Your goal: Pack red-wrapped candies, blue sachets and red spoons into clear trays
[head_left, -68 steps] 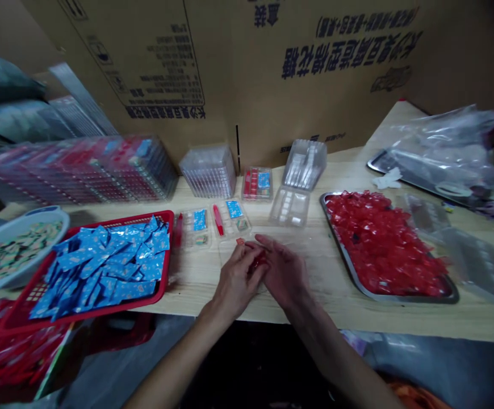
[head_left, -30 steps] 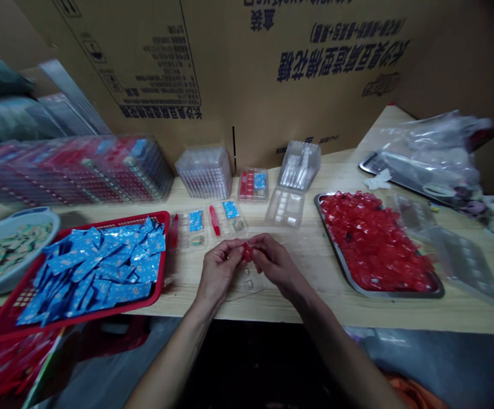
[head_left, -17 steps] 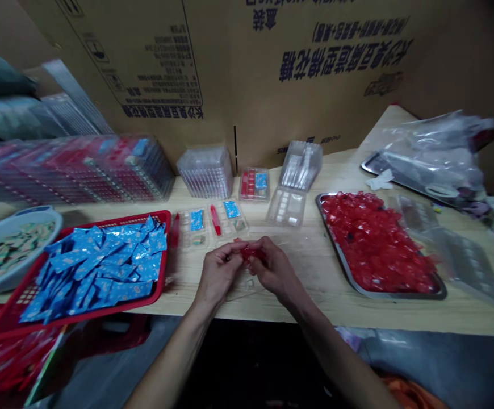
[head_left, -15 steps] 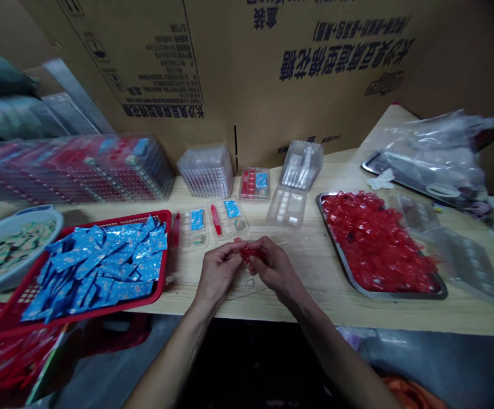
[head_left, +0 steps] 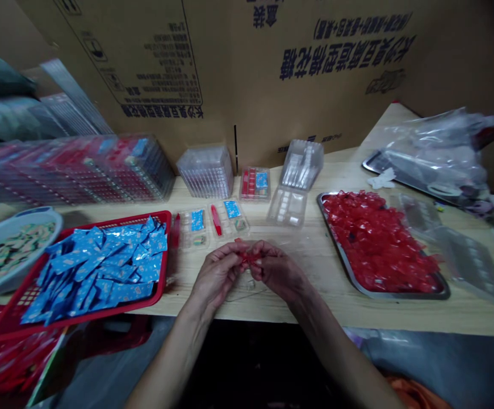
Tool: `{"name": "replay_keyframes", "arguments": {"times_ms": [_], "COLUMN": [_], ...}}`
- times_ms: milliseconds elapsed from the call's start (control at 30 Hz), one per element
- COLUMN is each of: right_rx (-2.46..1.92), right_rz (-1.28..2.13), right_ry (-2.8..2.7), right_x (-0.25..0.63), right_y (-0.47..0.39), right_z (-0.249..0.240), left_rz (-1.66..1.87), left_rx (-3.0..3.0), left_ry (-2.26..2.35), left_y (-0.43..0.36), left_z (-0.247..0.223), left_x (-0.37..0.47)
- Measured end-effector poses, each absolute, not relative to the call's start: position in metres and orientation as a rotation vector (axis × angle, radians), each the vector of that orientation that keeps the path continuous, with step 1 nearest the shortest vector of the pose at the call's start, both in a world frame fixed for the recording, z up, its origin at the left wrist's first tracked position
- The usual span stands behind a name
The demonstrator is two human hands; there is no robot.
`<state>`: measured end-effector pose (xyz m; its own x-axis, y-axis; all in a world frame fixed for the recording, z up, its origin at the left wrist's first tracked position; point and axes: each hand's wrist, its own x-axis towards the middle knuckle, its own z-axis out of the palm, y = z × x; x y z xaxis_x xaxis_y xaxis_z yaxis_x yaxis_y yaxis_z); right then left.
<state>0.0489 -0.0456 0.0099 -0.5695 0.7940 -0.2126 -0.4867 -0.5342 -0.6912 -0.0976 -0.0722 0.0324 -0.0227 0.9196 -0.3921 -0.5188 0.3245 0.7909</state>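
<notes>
Between my fingertips is a small piece in shiny red wrapping (head_left: 250, 258), mostly covered by the fingers. My left hand (head_left: 218, 274) pinches its left side, and my right hand (head_left: 277, 271) pinches its right side. Just beneath them, a small clear plastic piece (head_left: 251, 286) lies on the table, partly hidden. Beyond my left hand sit two clear blister trays, one holding a red pen-shaped item (head_left: 216, 220) and a blue packet (head_left: 231, 208). An open clear clamshell box (head_left: 287, 207) stands farther off to the right.
At left are a red basket (head_left: 162, 284) of blue packets and a pale blue bowl (head_left: 55, 227) of striped pieces. On the right is a metal tray (head_left: 340, 258) heaped with red-wrapped pieces. Stacked clear boxes (head_left: 206, 170) stand against a large carton (head_left: 230, 74).
My right hand has turned slightly, its fingers now curled more tightly at the red wrapping. Both hands stay in nearly the same place over the table.
</notes>
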Motion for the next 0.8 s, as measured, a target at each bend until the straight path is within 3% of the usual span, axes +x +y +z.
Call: {"name": "replay_keyframes", "arguments": {"times_ms": [233,533,633,800], "right_rx": [-0.540,-0.683,-0.845,-1.185], "right_rz": [2.140,2.172,1.957,1.176], "right_ry": [-0.838,-0.860,-1.201,-1.827], "right_x": [0.075,0.061,0.048,0.036], "right_y": [-0.048,-0.039,-0.042,-0.041], "right_z": [0.036,0.025,0.022,0.018], "left_rz": [1.434,1.371,1.366,1.335], "left_rx": [0.339,0.490,0.497,0.591], "left_ry": [1.245,1.176,1.177,1.192], "left_y": [-0.063,-0.069,-0.070,-0.076], "left_z": [0.027,0.035,0.031,0.029], "left_x": [-0.127,-0.114,-0.108,-0.104]}}
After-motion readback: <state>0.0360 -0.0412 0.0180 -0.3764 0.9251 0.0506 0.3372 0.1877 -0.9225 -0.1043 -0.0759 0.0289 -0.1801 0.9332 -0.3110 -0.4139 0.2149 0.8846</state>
